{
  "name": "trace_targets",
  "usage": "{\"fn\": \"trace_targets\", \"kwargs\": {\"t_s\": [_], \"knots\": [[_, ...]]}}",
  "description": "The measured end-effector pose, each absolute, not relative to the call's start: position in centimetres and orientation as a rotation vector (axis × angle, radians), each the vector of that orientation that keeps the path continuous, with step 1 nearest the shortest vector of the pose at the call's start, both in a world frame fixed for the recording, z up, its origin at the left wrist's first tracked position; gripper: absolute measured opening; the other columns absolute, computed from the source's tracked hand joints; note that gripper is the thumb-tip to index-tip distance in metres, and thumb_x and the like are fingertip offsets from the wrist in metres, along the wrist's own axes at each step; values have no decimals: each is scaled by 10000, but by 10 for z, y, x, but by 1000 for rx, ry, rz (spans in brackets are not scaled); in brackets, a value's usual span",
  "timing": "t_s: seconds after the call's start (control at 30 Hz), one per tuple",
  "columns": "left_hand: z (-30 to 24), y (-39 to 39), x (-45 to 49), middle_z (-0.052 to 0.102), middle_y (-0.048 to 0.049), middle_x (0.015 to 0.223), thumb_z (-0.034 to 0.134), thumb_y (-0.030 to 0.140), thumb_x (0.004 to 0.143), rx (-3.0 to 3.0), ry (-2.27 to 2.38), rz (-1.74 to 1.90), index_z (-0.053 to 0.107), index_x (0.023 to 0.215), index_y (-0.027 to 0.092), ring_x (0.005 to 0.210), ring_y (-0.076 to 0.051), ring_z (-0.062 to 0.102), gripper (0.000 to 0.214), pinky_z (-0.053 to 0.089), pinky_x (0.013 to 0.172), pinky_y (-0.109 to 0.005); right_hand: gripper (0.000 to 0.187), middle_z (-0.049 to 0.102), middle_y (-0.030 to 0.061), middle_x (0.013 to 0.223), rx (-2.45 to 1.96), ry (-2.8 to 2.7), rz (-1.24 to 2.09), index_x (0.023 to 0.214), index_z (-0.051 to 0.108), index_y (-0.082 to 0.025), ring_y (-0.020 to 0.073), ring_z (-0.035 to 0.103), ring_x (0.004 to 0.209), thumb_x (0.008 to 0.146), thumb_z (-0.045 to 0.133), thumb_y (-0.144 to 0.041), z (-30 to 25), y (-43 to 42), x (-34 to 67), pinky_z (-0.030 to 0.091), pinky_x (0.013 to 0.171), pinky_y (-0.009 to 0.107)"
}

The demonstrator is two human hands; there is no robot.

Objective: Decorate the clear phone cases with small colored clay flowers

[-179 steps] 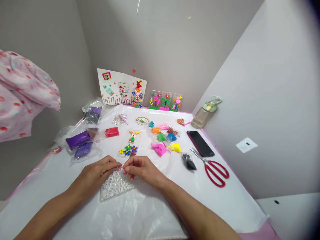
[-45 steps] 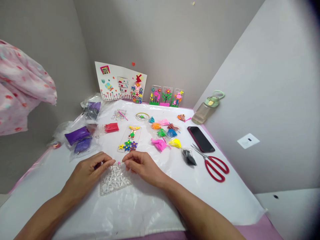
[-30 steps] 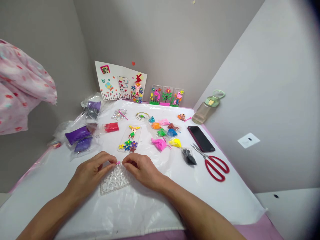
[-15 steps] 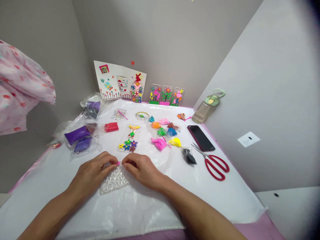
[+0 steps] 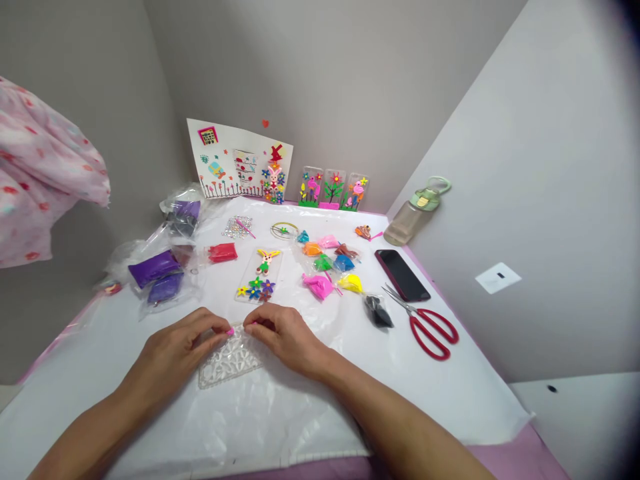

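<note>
presently, both bare hands meet over the upper edge of a clear rectangular plastic tray with an embossed pattern (image 5: 227, 365), which lies flat on the white-covered surface (image 5: 305, 427). the left hand (image 5: 183, 341) has its grip closed to a pinch, thumb and forefinger around a small bright-pink lump of clay-like material (image 5: 231, 331), just above the tray. the right hand (image 5: 285, 337) is bent beside it, thumb and forefinger drawn close together at the tray's edge; whether that grip has hold of anything i cannot tell. just beyond the hands lies a transparent rectangular case with a yellow-eared rabbit and colourful flowers (image 5: 261, 275). to the right are a knotted hot-pink bag (image 5: 319, 287) and red-handled metal scissors (image 5: 429, 331).
</note>
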State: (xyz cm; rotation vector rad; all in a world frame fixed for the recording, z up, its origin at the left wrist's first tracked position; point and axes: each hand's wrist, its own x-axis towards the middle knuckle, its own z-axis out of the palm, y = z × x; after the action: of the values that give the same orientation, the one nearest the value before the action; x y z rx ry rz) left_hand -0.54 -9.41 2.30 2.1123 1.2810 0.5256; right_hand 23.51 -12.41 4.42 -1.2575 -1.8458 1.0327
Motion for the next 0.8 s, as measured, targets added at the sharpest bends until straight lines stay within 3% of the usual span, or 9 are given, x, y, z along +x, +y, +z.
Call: {"fn": "trace_targets", "kwargs": {"t_s": [0.13, 0.3, 0.4, 0.53, 0.8], "knots": [[26, -96, -6, 738, 35, 1054, 554, 596, 966, 2137, 1277, 533, 757, 992, 333, 895, -191, 685, 333, 482, 790, -256, 125, 700, 5, 919, -1257, -1764, 1103, 930, 728, -172, 123, 606, 848, 971, 625, -115, 46, -124, 235, 433, 791, 226], [28, -97, -7, 739, 26, 956, 580, 619, 935, 2139, 1298, 571, 744, 967, 311, 757, -182, 659, 351, 486, 703, -256, 41, 628, -29, 761, -1182, -1480, 1411, 940, 666, -172, 103, 576, 693, 908, 685, -156, 43, -123, 234, 436, 664, 211], [34, -100, -5, 688, 33, 801, 620, 654, 896, 2097, 1378, 622, 731, 1060, 308, 608, -167, 571, 398, 459, 612, -258, 188, 656, -16, 756, -1046, -1287, 1609, 909, 639, -166, 111, 618, 672, 846, 773, -282, 41, -120, 234, 477, 656, 220], [50, -110, 9, 583, 47, 672, 623, 717, 868, 2041, 1322, 674, 746, 1121, 316, 555, -164, 509, 489, 425, 565, -255, 419, 692, 7, 763, -945, -1190, 1729, 913, 648, -155, 129, 669, 681, 769, 845, -496, 43, -117, 236, 521, 678, 242], [49, -115, 27, 702, 31, 873, 613, 607, 936, 2006, 1195, 719, 754, 1005, 306, 623, -150, 529, 340, 432, 603, -247, 519, 689, -7, 718, -923, -1192, 1743, 885, 594, -169, 136, 680, 679, 736, 878, -577, 47, -122, 233, 512, 670, 236]]}}
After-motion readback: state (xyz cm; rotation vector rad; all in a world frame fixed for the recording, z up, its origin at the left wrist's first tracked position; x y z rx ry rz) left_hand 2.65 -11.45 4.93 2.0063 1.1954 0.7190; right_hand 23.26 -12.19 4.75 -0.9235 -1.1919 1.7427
